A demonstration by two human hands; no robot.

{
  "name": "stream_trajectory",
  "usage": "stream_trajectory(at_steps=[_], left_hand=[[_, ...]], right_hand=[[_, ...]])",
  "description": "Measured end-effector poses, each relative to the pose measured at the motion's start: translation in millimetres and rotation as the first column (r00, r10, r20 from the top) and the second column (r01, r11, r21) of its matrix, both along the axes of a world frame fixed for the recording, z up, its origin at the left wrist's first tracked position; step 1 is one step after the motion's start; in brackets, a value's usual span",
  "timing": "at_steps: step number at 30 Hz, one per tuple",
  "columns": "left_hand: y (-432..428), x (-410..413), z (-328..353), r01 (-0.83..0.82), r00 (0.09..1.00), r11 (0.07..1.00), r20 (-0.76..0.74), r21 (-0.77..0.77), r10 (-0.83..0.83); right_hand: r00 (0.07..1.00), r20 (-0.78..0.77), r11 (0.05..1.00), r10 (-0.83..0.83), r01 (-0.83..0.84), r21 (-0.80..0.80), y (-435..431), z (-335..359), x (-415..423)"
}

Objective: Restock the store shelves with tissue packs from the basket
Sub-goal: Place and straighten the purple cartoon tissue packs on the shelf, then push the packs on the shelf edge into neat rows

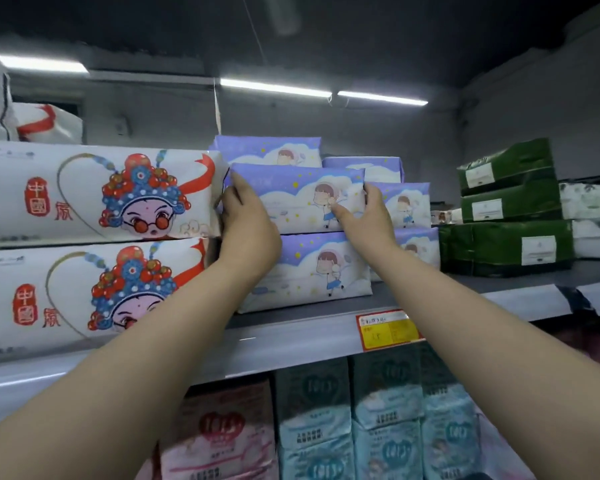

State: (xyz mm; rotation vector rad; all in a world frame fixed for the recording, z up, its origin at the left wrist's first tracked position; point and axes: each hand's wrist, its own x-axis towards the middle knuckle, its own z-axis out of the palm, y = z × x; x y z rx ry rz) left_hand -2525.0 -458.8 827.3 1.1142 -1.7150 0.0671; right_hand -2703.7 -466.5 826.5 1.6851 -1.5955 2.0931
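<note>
A purple and white tissue pack with a cartoon child lies on top of another like it on the upper shelf. My left hand grips the top pack's left end, fingers wrapped round the corner. At its right end my right hand holds the pack, thumb on the front face and fingers behind the edge. More purple packs are stacked behind and to the right. The basket is out of view.
Two big white packs with an opera-mask cartoon stand directly left. Dark green packs are stacked at the right. A yellow price tag hangs on the shelf edge. Pink and blue packs fill the lower shelf.
</note>
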Motion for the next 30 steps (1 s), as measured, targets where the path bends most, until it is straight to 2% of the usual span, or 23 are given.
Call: stream_trajectory(at_steps=[2, 6, 8, 10, 13, 16, 19, 25, 30], left_hand=[[2, -3, 1, -0.102, 0.992, 0.995, 0.069, -0.001, 0.101], [9, -5, 0, -0.1, 0.991, 0.995, 0.092, 0.023, 0.098], [18, -7, -2, -0.102, 0.982, 0.995, 0.159, 0.016, 0.098], [26, -7, -6, -0.119, 0.966, 0.992, 0.228, -0.044, 0.126], [47, -5, -16, -0.147, 0.938, 0.982, 0.299, -0.122, 0.178], [71, 7, -36, -0.273, 0.869, 0.945, 0.376, -0.178, 0.322], [99, 30, -65, -0.404, 0.812, 0.908, 0.412, -0.113, 0.413], [168, 98, -137, -0.606, 0.715, 0.794, 0.475, 0.054, 0.513], [227, 167, -202, -0.75, 0.599, 0.643, 0.57, 0.155, 0.562]], right_hand=[[1.0, -0.001, 1.0, 0.004, -0.004, 0.004, -1, -2, -2], [0.999, -0.041, 0.999, -0.03, 0.029, -0.019, 3, -6, -2], [0.98, -0.157, 0.991, -0.122, 0.111, -0.074, 10, -9, 1], [0.939, -0.312, 0.985, -0.143, 0.103, -0.141, 21, -13, 7], [0.858, -0.509, 0.99, -0.077, 0.004, -0.143, 41, -21, 18], [0.751, -0.655, 0.984, -0.086, -0.041, -0.176, 55, -36, 31], [0.665, -0.745, 0.989, -0.052, -0.071, -0.133, 68, -57, 49], [0.511, -0.852, 0.951, 0.112, -0.304, -0.057, 102, -120, 122], [0.332, -0.89, 0.875, 0.313, -0.464, 0.134, 132, -184, 204]])
